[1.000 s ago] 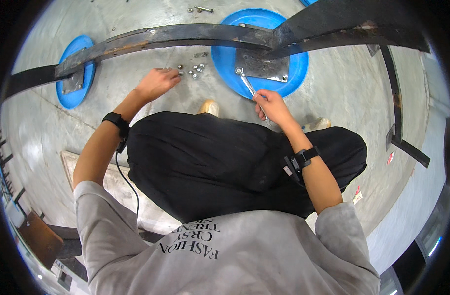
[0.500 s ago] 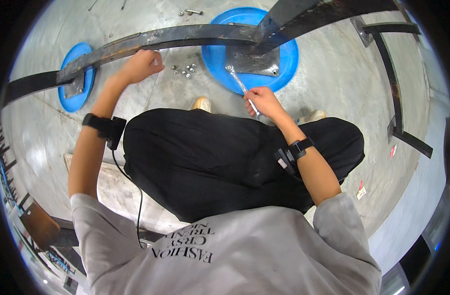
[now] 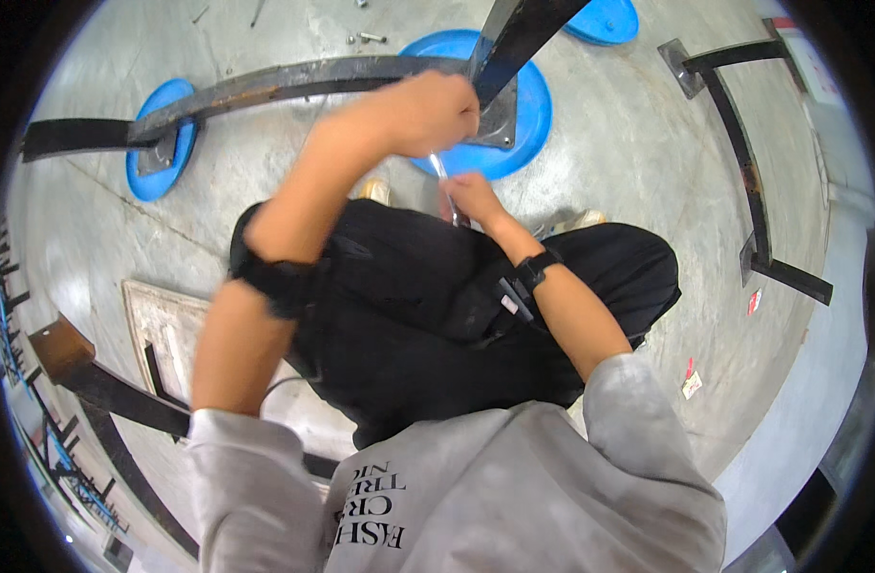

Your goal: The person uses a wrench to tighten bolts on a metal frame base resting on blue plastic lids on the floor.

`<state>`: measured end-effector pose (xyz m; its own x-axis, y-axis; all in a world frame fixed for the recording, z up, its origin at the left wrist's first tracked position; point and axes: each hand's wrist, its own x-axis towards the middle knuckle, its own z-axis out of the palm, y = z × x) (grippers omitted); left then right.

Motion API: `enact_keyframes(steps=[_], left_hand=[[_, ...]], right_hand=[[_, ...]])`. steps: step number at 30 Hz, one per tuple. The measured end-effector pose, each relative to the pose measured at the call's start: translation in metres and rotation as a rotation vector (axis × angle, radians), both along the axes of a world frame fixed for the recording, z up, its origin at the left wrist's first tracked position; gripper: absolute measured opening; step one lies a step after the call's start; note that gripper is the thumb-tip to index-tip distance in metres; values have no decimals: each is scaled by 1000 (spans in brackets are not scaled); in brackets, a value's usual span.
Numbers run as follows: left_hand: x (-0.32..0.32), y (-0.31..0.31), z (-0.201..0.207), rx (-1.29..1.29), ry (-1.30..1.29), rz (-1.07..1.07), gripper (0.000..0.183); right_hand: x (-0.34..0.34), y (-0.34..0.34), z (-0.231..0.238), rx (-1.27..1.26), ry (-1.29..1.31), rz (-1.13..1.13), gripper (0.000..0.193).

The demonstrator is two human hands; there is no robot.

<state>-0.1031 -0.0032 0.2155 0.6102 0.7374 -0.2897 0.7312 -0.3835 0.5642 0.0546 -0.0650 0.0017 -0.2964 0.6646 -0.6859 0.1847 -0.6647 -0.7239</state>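
On the right hand, fingers are gripping a chrome wrench, which is slanting up at the near edge of the blue disc. The left hand is covering its far end; blur is preventing me from telling whether those fingers are holding anything. With 2 hands working so close, a loosely seated wrench could be slipping, knocking knuckles against the black steel beam.

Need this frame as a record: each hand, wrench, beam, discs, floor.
right hand: closed around the wrench
left hand: blurred, at the wrench's far end; grip and contact unclear
wrench: shiny silver, far end hidden by left hand
beam: dark metal, partly behind left hand
near disc: blue, round, under a dark metal plate
left disc: blue, also under a plate
floor: grey; bolt lying beyond beam
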Motion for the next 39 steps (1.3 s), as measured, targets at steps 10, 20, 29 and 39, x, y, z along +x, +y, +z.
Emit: enact_keyframes(steps=[10,20,29,39], left_hand=[[-34,6,-213,-73,251,684,27],[-34,10,-201,-246,300,879,30],[-30,5,-190,-238,300,896,28],[-25,-7,-185,-176,233,879,26]], right_hand=[[36,-13,11,409,-477,430,17],[66,32,22,657,-895,495,22],[66,118,44,845,-1039,770,26],[52,99,44,610,-772,815,51]])
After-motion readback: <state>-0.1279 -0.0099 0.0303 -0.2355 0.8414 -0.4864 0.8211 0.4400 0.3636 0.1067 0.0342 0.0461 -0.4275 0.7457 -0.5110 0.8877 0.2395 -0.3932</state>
